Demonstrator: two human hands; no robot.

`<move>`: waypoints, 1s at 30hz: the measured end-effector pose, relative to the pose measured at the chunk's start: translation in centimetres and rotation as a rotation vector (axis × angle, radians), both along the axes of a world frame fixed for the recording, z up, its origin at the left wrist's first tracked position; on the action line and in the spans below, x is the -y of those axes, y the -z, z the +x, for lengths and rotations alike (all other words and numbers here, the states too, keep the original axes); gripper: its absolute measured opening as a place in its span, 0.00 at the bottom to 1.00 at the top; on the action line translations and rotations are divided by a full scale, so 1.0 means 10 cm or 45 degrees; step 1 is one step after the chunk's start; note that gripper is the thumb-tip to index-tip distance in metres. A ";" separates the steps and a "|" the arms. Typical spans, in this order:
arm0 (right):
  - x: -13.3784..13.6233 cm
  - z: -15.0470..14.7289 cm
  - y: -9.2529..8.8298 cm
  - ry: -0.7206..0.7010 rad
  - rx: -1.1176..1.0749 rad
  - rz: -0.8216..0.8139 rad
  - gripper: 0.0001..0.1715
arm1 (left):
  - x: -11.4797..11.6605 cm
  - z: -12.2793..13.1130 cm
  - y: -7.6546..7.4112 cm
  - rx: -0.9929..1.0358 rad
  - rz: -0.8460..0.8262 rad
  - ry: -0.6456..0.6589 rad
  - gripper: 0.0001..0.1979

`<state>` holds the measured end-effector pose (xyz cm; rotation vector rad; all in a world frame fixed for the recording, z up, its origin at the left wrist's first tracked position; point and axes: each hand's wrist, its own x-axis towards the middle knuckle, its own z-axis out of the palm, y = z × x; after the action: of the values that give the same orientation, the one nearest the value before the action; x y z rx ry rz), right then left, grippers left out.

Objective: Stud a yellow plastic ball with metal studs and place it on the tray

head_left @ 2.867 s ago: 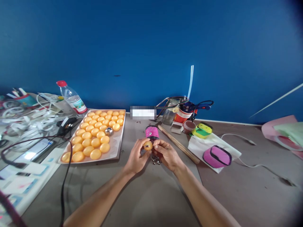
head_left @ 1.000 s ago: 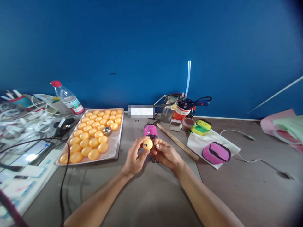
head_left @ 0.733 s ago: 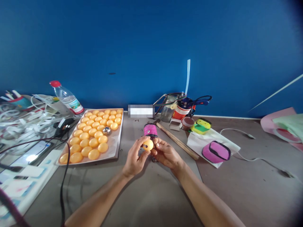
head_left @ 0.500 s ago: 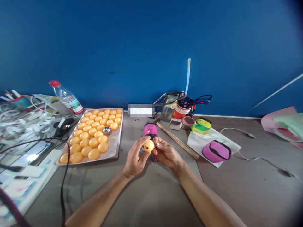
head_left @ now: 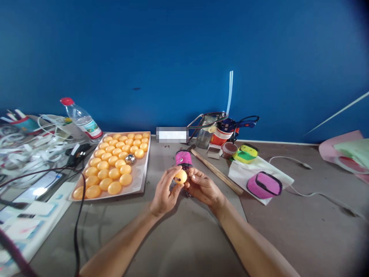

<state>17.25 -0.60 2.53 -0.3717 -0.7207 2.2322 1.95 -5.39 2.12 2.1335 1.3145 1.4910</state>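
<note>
Between the thumb and fingers of my left hand (head_left: 164, 192) is an orange ping-pong ball (head_left: 181, 176) with dark marks on its lower left side. Close by on the right, my right hand (head_left: 204, 187) has its fingers pinched together beside the ball. Whatever those fingertips hold is too small to make out. Just beyond both hands stands a pink and black spool-like roll (head_left: 183, 157) with a small white mark. Dark little bits lie around it on the table.
At left, a shallow tray (head_left: 142, 179) holds several orange balls and one silvery ball (head_left: 130, 159). A bottle (head_left: 86, 125), tangled white strips and a black cable (head_left: 76, 231) are also there. To the right are a wooden-handled hammer (head_left: 216, 171), a jar (head_left: 203, 137) and a pink pouch-like piece (head_left: 263, 184).
The ball has turned slightly in my left fingers, so its dark marks show differently. Both hands stay in nearly the same place.
</note>
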 end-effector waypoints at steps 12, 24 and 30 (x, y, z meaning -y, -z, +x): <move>0.05 -0.01 -0.14 0.085 0.164 0.130 0.11 | 0.00 0.00 0.00 0.005 -0.003 -0.038 0.19; 0.02 -0.03 -0.09 0.132 0.225 0.264 0.11 | -0.01 -0.01 0.00 -0.092 0.048 -0.054 0.20; 0.02 -0.03 -0.09 0.120 0.236 0.298 0.10 | -0.02 -0.02 0.02 -0.141 0.079 -0.052 0.23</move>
<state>16.95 -0.77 3.40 -0.4896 -1.0296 2.0157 1.74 -5.23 1.95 2.2712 1.3732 1.4659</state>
